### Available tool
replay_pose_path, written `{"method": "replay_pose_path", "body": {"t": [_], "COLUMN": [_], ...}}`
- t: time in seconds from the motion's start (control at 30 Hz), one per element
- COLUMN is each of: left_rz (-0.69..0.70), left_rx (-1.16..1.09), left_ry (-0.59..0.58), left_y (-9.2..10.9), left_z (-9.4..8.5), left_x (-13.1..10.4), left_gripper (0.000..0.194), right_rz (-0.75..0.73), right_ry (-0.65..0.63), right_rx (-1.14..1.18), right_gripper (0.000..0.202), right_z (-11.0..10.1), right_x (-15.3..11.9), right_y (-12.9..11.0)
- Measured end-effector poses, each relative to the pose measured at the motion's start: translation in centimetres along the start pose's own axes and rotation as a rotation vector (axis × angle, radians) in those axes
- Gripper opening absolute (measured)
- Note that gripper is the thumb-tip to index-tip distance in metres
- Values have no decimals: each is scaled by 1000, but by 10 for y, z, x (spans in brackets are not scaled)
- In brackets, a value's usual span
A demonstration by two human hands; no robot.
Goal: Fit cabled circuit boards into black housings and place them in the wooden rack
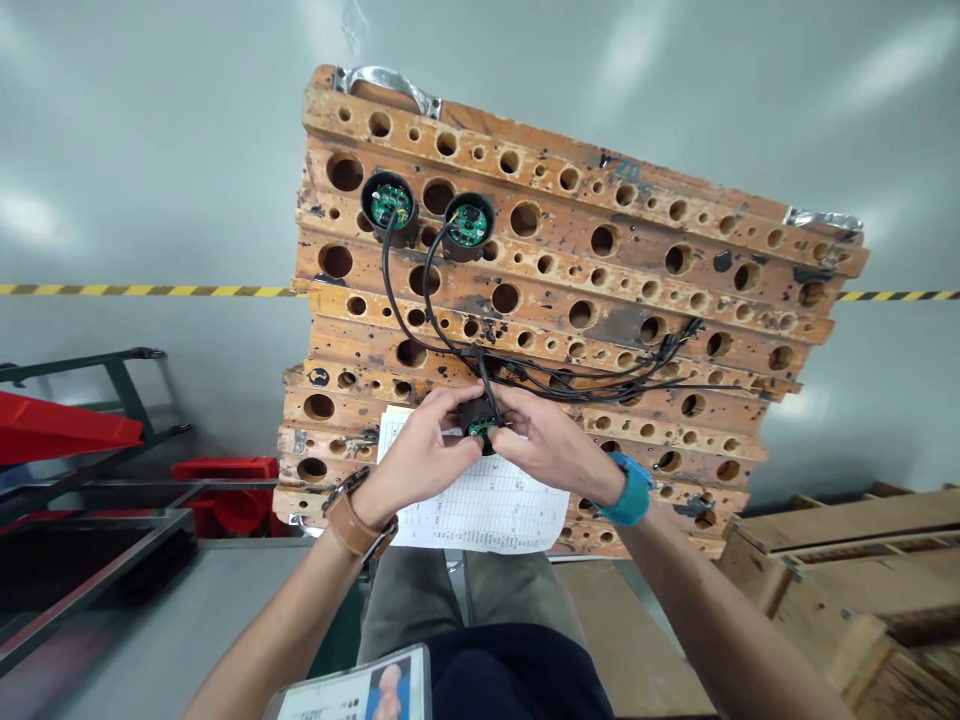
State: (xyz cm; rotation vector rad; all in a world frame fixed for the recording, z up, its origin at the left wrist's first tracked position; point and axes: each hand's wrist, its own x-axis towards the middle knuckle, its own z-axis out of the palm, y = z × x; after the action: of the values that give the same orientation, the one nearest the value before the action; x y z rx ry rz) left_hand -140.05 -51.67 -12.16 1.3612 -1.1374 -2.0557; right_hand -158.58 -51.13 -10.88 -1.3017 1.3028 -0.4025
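Note:
Between my two hands is a round black housing (pixel 477 412) with a green circuit board (pixel 480 428) in its open end. My left hand (pixel 435 440) grips it from the left, thumb at the board's edge. On the other side my right hand (pixel 536 440) closes round it, thumb and fingers near the black cable (pixel 486 378) that enters it. Fingers partly cover the board. Two similar housings (pixel 389 207) (pixel 469 226) stand on the wooden rack, boards facing up, each with a cable running to a shared bundle (pixel 600 388).
The stepped wooden rack (pixel 630 240) is full of round holes and has metal handles (pixel 386 85). Printed sheets (pixel 480 510) lie under my hands at its near edge. Red bins (pixel 232 500) and a metal frame (pixel 127 400) stand left; wooden crates (pixel 862 570) stand right.

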Motion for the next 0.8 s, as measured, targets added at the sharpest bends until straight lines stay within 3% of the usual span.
{"method": "replay_pose_path", "body": {"t": [0.33,0.6,0.8], "left_rz": [100,93,72], "left_rx": [74,18,-49], "left_ry": [-15,-6,33], "left_y": [6,0,-3], "left_z": [-4,-2,4], "left_x": [-2,-3,-3], "left_gripper": [45,46,44], "right_rz": [54,65,74], "right_ry": [77,88,70], "right_rx": [-15,14,68], "right_gripper": [22,20,32], "right_z": [11,13,13], "right_x": [1,-2,-1], "right_y": [-5,-3,-4]}}
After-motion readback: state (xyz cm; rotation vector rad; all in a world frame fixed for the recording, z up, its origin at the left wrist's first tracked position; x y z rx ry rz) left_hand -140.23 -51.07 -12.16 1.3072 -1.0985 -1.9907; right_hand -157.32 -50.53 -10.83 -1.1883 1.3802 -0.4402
